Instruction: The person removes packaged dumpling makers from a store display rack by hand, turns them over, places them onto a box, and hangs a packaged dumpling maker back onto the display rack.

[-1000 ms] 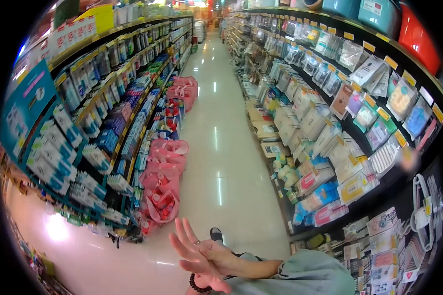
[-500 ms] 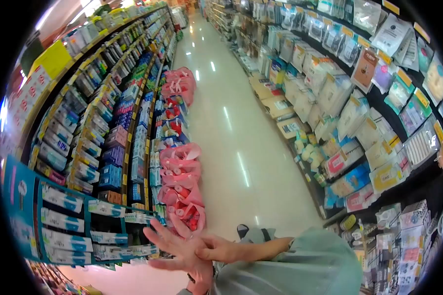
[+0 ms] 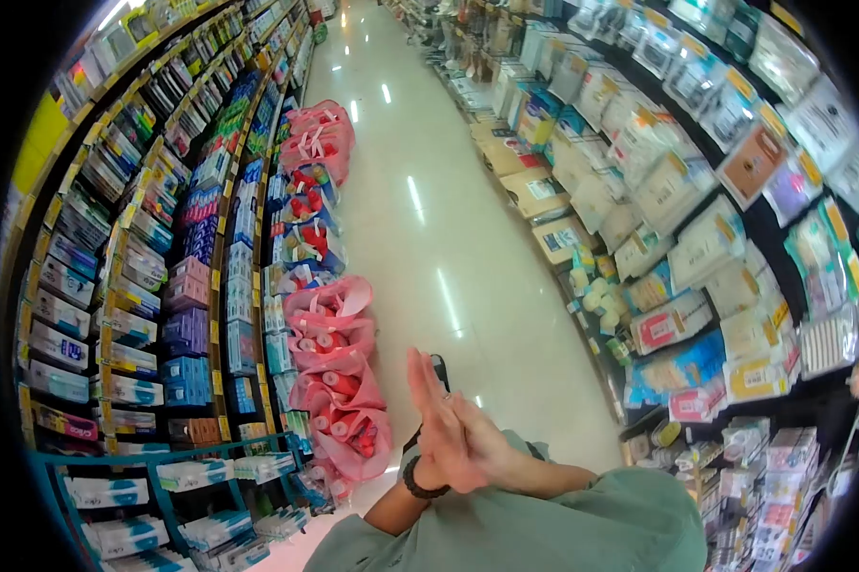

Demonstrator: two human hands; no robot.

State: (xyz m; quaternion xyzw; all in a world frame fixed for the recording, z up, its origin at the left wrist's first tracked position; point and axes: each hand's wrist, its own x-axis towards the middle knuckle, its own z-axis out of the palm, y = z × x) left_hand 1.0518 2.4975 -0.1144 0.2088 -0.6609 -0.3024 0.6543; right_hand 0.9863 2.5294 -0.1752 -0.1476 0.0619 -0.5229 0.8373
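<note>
My left hand (image 3: 437,427), with a dark beaded bracelet (image 3: 418,479) at its wrist, points up the aisle with its fingers stretched out. My right hand (image 3: 487,446) comes from the right and lies flat against the left palm; part of its fingers is hidden behind the left hand. No object shows between or in the hands. Below them is green-grey clothing (image 3: 544,529). Pink bags of red-capped bottles (image 3: 339,381) stand just left of the hands on the floor.
Tall shelves of boxed goods (image 3: 191,329) line the left side, with a teal rack (image 3: 158,462) at the near left. Hanging packets (image 3: 673,191) fill the right side, above cardboard boxes (image 3: 534,191). A shiny floor (image 3: 420,276) runs between them.
My left hand has moved right and up, and its spread fingers have come together. My right hand has shifted from gripping its side to lying against its palm. The view has turned slightly.
</note>
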